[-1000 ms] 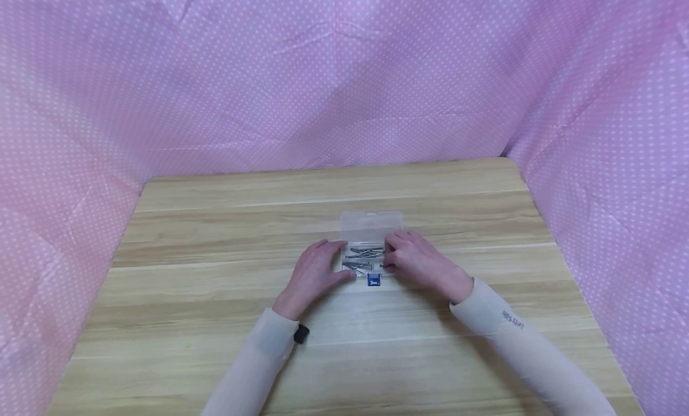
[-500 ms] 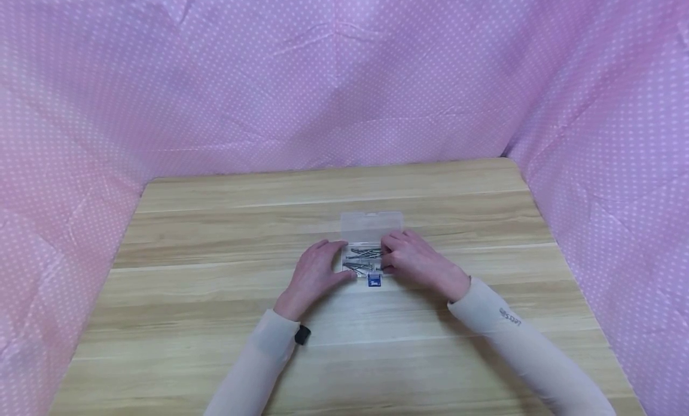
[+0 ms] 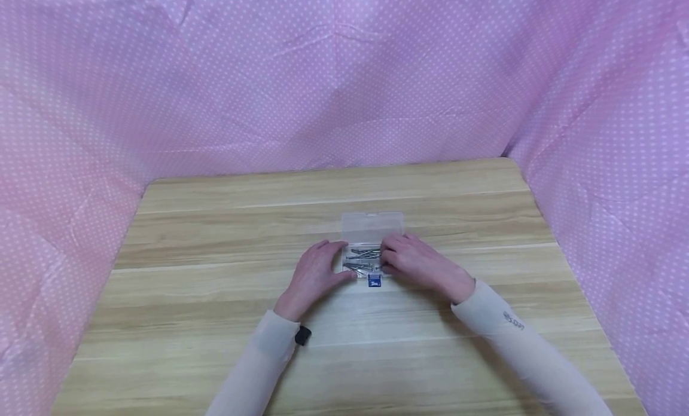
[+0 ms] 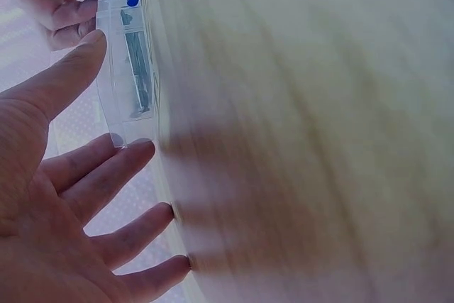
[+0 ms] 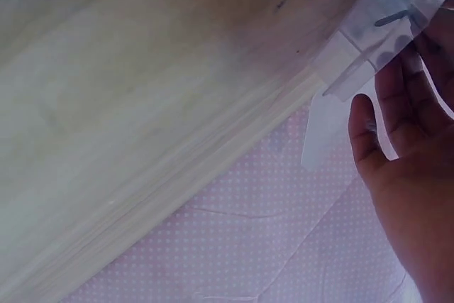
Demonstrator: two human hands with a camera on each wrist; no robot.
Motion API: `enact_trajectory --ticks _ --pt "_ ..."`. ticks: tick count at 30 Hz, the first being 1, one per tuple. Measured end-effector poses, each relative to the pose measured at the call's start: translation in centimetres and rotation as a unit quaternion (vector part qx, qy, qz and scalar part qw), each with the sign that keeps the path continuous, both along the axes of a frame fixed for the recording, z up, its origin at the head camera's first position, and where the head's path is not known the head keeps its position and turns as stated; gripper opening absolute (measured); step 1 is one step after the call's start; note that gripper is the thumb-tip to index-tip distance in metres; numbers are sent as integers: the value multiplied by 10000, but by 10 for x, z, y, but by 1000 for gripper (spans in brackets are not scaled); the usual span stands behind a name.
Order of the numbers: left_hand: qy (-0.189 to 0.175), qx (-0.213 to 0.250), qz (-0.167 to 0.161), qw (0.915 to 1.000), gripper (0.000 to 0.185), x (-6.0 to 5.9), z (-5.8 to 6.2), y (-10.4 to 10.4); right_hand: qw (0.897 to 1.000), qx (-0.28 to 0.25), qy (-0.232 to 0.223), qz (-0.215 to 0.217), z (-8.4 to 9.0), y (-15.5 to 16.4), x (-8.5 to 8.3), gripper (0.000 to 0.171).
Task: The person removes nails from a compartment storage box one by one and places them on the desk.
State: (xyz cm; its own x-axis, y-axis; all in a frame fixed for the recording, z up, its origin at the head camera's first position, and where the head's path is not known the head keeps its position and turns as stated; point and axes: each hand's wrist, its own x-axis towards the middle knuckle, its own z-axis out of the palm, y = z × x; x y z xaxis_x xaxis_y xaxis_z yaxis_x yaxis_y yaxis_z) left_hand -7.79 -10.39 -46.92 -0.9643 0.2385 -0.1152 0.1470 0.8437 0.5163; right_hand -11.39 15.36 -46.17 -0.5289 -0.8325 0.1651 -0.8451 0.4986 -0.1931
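Observation:
A small clear plastic box lies on the wooden table with its lid folded back flat. Inside lie several metal nails, and a blue label marks the front edge. My left hand rests flat at the box's left side, thumb against the front corner. In the left wrist view that hand has straight fingers on the table beside the box. My right hand curls its fingers over the box's right end. What its fingertips hold inside is hidden.
Pink dotted cloth walls the table on the back, left and right. The table's far edge meets the cloth. A small black clip sits at my left cuff.
My right hand has slid a little left, further over the box's right end, covering the nail that showed by its fingers. The left hand and the box have stayed put.

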Motion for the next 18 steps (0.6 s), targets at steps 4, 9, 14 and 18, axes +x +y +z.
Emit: enact_trajectory --ticks 4,9,14,18 --pt "-19 37 18 10000 75 -1 -2 -1 9998 -33 -202 -77 2 1 1 5" --pt "-70 60 43 9999 75 -1 -2 -1 9990 -134 -333 -247 3 3 3 6" --pt "-94 63 56 9999 75 -1 -2 0 9984 -397 -229 -339 3 6 4 6" --pt "-77 75 53 9999 75 -1 -2 0 9976 -573 -152 -358 3 9 5 8"
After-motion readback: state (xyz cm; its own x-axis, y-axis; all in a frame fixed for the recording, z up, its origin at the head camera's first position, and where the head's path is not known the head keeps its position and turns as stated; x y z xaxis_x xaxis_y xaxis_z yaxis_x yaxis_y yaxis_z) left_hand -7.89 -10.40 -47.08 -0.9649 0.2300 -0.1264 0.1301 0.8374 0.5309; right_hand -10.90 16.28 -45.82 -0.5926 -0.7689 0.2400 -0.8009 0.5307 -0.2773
